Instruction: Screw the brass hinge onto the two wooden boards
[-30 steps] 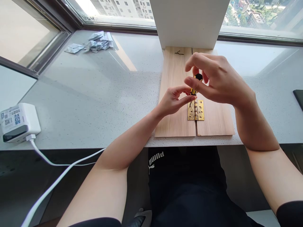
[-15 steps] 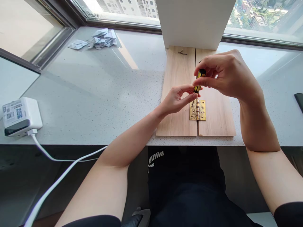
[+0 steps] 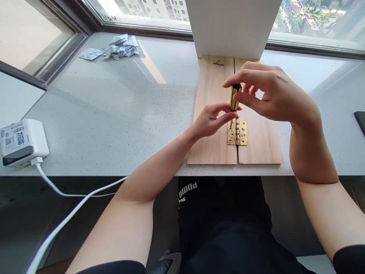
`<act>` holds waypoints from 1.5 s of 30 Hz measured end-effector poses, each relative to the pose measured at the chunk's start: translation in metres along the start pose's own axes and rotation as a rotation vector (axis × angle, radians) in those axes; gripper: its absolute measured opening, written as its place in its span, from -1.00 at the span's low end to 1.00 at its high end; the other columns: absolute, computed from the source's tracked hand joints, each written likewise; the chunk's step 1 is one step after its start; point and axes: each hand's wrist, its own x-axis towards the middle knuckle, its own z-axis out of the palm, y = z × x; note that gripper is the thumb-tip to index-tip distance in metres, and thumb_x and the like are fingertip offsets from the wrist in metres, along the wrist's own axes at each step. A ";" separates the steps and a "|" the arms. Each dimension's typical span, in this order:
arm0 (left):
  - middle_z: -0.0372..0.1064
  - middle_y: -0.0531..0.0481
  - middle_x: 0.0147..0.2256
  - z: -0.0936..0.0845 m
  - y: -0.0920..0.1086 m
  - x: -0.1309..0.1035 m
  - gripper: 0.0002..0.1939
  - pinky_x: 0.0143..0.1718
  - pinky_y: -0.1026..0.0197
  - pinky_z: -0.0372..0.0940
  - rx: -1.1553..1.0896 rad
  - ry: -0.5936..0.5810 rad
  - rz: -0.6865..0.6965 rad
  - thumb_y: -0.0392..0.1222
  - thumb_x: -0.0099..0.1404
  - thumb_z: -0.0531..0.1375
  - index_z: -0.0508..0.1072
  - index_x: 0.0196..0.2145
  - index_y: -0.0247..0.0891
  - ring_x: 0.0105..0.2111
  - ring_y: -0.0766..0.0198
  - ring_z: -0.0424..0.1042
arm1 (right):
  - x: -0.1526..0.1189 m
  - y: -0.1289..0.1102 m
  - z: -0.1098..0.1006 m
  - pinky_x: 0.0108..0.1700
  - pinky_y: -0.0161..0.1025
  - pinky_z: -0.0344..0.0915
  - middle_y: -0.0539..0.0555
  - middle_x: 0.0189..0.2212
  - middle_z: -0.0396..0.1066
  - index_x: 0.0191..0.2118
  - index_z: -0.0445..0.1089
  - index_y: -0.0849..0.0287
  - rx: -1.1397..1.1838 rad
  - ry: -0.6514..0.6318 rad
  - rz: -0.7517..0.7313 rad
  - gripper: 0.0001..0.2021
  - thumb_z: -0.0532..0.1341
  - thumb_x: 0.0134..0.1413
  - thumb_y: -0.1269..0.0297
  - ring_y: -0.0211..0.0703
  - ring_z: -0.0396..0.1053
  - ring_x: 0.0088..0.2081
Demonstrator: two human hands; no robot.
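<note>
Screwdriver (image 3: 235, 99) is nr-upright, shaft down to hinge's (image 3: 242, 133) L leaf, betw. both hands. L hand (image 3: 211, 121), nearer hinge, pinches its lower end; R hand (image 3: 275, 93) thumbs the handle, fingers loosely spread (can't tell if gripping).

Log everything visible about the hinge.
The hinge looks like speckled, brass-coloured metal: two leaves with holes, joined by a banded barrel. It lies opened flat across the seam between two pale wooden boards. The screwdriver's thin shaft reaches down to its left leaf; the left hand partly hides its far end.
</note>
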 end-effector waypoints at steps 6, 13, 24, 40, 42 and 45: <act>0.82 -0.13 -0.09 0.001 0.006 0.000 -0.50 0.09 -0.04 0.71 -0.006 -0.024 -0.039 0.40 0.65 0.50 0.86 0.12 -0.07 -0.04 0.02 0.82 | 0.000 0.003 -0.009 -0.03 -0.04 0.56 0.07 -0.14 0.75 0.03 0.73 0.03 0.101 -0.003 -0.023 -0.87 0.45 0.54 0.16 -0.04 0.65 -0.17; 0.79 -0.14 -0.15 0.006 0.005 0.000 -0.44 0.00 -0.05 0.68 0.017 0.014 -0.029 0.50 0.59 0.51 0.84 -0.06 -0.09 -0.08 -0.01 0.79 | 0.010 -0.007 0.017 -0.19 -0.04 0.38 0.02 -0.44 0.42 -0.30 0.39 -0.01 -0.225 0.092 0.118 -0.58 0.39 0.60 -0.09 -0.03 0.38 -0.32; 0.76 -0.09 -0.23 0.006 0.004 -0.002 -0.43 -0.11 0.04 0.67 0.046 -0.028 -0.003 0.45 0.69 0.42 0.78 -0.14 -0.13 -0.19 0.06 0.79 | 0.003 -0.010 0.002 -0.10 -0.07 0.37 0.03 -0.27 0.56 0.01 0.56 0.00 -0.061 -0.060 -0.014 -0.80 0.28 0.70 0.03 -0.06 0.44 -0.26; 0.76 -0.07 -0.18 0.015 -0.005 -0.004 -0.40 -0.11 0.08 0.69 -0.006 0.048 -0.016 0.51 0.66 0.42 0.69 0.02 -0.13 -0.18 0.10 0.82 | 0.006 -0.011 0.020 -0.24 -0.08 0.33 0.01 -0.48 0.36 -0.31 0.39 0.01 -0.233 0.124 0.126 -0.60 0.31 0.66 -0.01 -0.08 0.34 -0.38; 0.76 -0.07 -0.20 0.015 -0.002 -0.004 -0.41 -0.10 0.06 0.71 -0.013 0.029 -0.023 0.50 0.67 0.42 0.70 0.02 -0.13 -0.17 0.08 0.83 | 0.002 -0.011 0.011 -0.18 -0.10 0.39 0.02 -0.36 0.51 -0.10 0.54 0.02 -0.165 0.079 0.053 -0.75 0.29 0.68 0.03 -0.07 0.44 -0.31; 0.76 -0.07 -0.21 0.013 0.005 -0.003 -0.44 -0.07 0.04 0.72 -0.028 0.002 -0.035 0.46 0.67 0.45 0.73 0.03 -0.14 -0.15 0.05 0.83 | 0.000 -0.006 -0.002 -0.13 -0.10 0.43 0.02 -0.28 0.60 -0.02 0.60 0.01 -0.081 0.000 -0.027 -0.80 0.28 0.69 0.08 -0.09 0.48 -0.28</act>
